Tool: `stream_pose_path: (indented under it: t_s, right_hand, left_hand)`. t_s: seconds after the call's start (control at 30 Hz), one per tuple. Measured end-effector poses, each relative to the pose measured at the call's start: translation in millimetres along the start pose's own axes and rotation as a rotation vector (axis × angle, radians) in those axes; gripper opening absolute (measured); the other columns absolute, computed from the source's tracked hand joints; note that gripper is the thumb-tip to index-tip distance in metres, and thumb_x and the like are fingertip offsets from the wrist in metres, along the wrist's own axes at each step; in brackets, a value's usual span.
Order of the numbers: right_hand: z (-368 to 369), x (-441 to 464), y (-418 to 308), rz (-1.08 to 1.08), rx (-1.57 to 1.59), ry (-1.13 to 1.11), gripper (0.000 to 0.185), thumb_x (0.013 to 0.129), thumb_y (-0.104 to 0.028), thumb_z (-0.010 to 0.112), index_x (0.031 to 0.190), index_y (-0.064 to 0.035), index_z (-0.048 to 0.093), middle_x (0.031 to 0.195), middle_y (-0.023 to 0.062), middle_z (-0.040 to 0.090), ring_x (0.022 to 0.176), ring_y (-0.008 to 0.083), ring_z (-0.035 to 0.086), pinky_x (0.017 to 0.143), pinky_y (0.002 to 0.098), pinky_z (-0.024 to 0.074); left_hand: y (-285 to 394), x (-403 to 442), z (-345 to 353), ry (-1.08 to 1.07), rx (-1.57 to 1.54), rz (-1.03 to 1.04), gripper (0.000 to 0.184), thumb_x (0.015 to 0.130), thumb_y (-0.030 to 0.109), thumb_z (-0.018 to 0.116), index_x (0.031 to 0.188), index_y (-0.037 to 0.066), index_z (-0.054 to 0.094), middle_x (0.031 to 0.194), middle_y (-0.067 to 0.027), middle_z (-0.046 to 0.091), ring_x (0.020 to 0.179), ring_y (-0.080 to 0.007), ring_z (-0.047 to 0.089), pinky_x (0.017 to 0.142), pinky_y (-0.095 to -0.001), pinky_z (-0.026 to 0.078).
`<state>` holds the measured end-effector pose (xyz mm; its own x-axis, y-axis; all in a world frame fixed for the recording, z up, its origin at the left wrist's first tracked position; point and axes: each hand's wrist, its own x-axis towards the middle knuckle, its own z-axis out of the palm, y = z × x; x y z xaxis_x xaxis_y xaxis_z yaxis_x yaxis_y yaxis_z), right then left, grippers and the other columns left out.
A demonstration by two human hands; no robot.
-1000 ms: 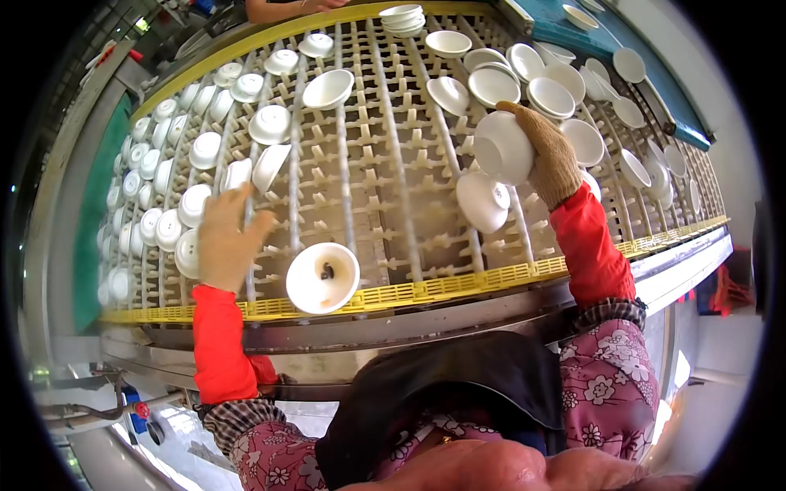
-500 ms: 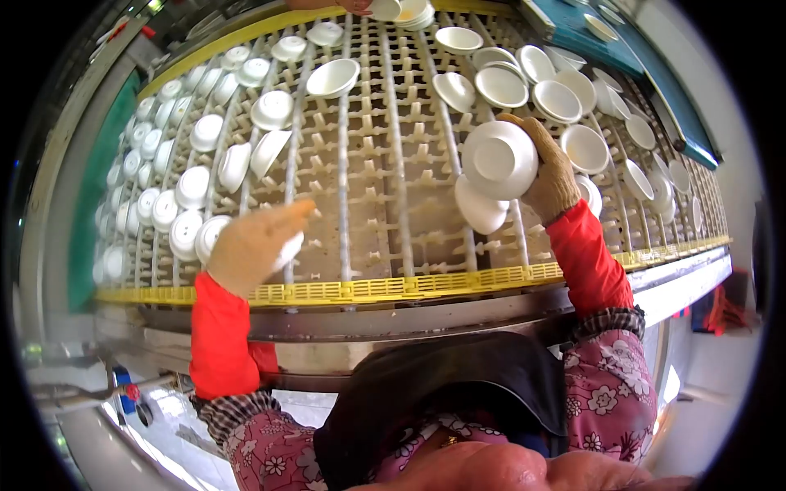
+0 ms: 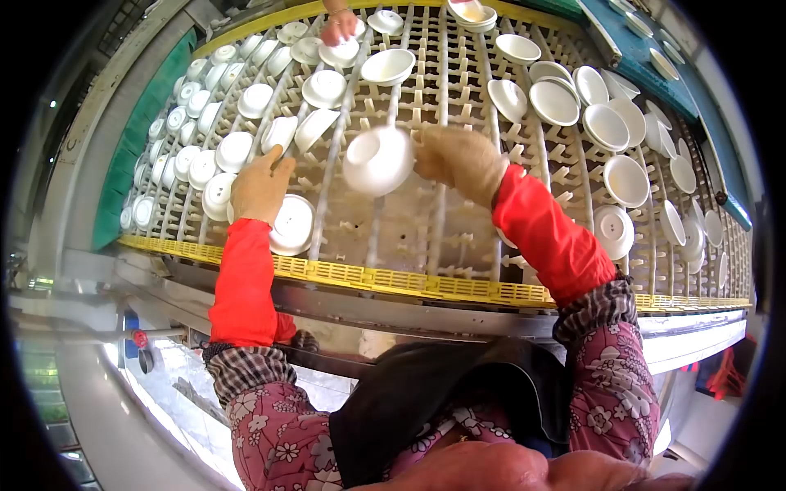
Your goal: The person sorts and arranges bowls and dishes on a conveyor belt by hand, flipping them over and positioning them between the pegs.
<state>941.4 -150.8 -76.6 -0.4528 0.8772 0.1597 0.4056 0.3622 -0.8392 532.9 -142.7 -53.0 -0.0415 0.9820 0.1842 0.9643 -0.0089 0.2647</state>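
The right hand (image 3: 463, 159) is curled against the right side of a bowl (image 3: 378, 161), holding it above the middle of the peg belt (image 3: 466, 94). The left hand (image 3: 260, 190) is partly open with nothing visible in its hold, fingertips near a leaning bowl (image 3: 280, 133); contact I cannot tell. Bare pegs surround the held bowl, with open room down to the yellow edge (image 3: 368, 277). Upturned bowls (image 3: 234, 152) crowd the left, tilted bowls (image 3: 626, 182) the right; a co-worker's hand (image 3: 340, 29) is over the far ones. The held bowl tilts, foot facing up-left, axis slanting toward lower right.
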Motion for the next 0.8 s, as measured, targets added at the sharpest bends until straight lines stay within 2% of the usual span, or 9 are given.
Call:
stream_pose_path:
  t_s: [0.07, 0.13, 0.3, 0.37, 0.4, 0.43, 0.6, 0.77, 0.8]
  right_hand:
    - [-10, -14, 5, 0.070, 0.019, 0.027, 0.039, 0.114, -0.029, 0.072, 0.145, -0.0062, 0.077, 0.125, 0.0097, 0.080, 0.120, 0.0206, 0.076, 0.104, 0.0339, 0.0618]
    - [-19, -52, -6, 0.356, 0.568, 0.187, 0.042, 0.114, -0.030, 0.072, 0.148, -0.0050, 0.076, 0.123, 0.0082, 0.079, 0.120, 0.0200, 0.076, 0.104, 0.0330, 0.0602]
    - [-110, -143, 32, 0.238, -0.153, 0.457, 0.050, 0.113, -0.028, 0.076, 0.156, -0.0034, 0.069, 0.142, 0.0180, 0.078, 0.126, 0.0279, 0.076, 0.110, 0.0399, 0.0586]
    - [-135, -162, 1, 0.559, -0.708, 0.501, 0.069, 0.097, -0.029, 0.092, 0.156, -0.0012, 0.067, 0.151, 0.0223, 0.073, 0.140, 0.0395, 0.069, 0.121, 0.0438, 0.0546]
    - [-151, -198, 47, 0.244, -1.051, 0.571, 0.073, 0.091, -0.029, 0.095, 0.154, -0.0025, 0.068, 0.152, 0.0241, 0.071, 0.145, 0.0413, 0.064, 0.122, 0.0471, 0.0525]
    - [-159, -216, 58, 0.356, -1.153, 0.513, 0.068, 0.090, -0.028, 0.095, 0.148, -0.0026, 0.070, 0.151, 0.0225, 0.071, 0.147, 0.0397, 0.062, 0.122, 0.0478, 0.0517]
    - [-171, -241, 52, 0.927, -0.675, 0.444, 0.045, 0.100, -0.036, 0.083, 0.131, -0.0049, 0.074, 0.133, 0.0256, 0.074, 0.121, 0.0442, 0.072, 0.103, 0.0529, 0.0559]
    - [-187, -261, 123, 0.534, -0.846, 0.586, 0.034, 0.106, -0.036, 0.076, 0.126, -0.0083, 0.075, 0.117, 0.0216, 0.072, 0.107, 0.0455, 0.072, 0.092, 0.0557, 0.0548]
    - [-195, -257, 127, 0.501, -0.833, 0.612, 0.030, 0.107, -0.034, 0.075, 0.124, -0.0086, 0.076, 0.115, 0.0203, 0.072, 0.106, 0.0451, 0.071, 0.091, 0.0550, 0.0551]
  left_hand:
    - [8, -3, 0, 0.036, -0.075, 0.012, 0.060, 0.109, 0.047, 0.064, 0.153, 0.007, 0.075, 0.139, -0.0205, 0.078, 0.128, -0.0437, 0.072, 0.111, -0.0518, 0.054]
    - [25, -3, -3, 0.062, -0.132, 0.083, 0.062, 0.108, 0.045, 0.064, 0.156, 0.006, 0.072, 0.140, -0.0195, 0.077, 0.129, -0.0426, 0.071, 0.112, -0.0509, 0.053]
    - [64, 25, 9, 0.091, -0.189, 0.179, 0.069, 0.106, 0.049, 0.066, 0.161, 0.008, 0.068, 0.152, -0.0229, 0.071, 0.136, -0.0418, 0.069, 0.115, -0.0487, 0.051]
    - [65, 49, 34, 0.122, -0.113, 0.228, 0.071, 0.106, 0.052, 0.066, 0.163, 0.009, 0.067, 0.159, -0.0242, 0.068, 0.141, -0.0407, 0.067, 0.116, -0.0471, 0.051]
    - [67, 57, 47, 0.139, -0.163, 0.235, 0.066, 0.106, 0.056, 0.066, 0.152, 0.009, 0.075, 0.153, -0.0269, 0.072, 0.137, -0.0418, 0.071, 0.114, -0.0482, 0.053]
    - [68, 62, 44, 0.080, -0.146, 0.204, 0.064, 0.106, 0.057, 0.066, 0.147, 0.009, 0.078, 0.146, -0.0269, 0.075, 0.133, -0.0431, 0.072, 0.113, -0.0497, 0.054]
    - [57, 78, 45, -0.057, 0.052, 0.288, 0.054, 0.106, 0.057, 0.063, 0.127, 0.014, 0.087, 0.118, -0.0248, 0.083, 0.114, -0.0485, 0.077, 0.101, -0.0552, 0.058]
    - [123, 35, 19, -0.057, 0.137, 0.101, 0.054, 0.105, 0.054, 0.063, 0.135, 0.015, 0.085, 0.119, -0.0206, 0.085, 0.115, -0.0439, 0.078, 0.104, -0.0542, 0.058]
    - [108, 43, 45, 0.140, 0.215, 0.340, 0.057, 0.104, 0.056, 0.066, 0.139, 0.016, 0.085, 0.123, -0.0181, 0.086, 0.118, -0.0413, 0.077, 0.109, -0.0519, 0.056]
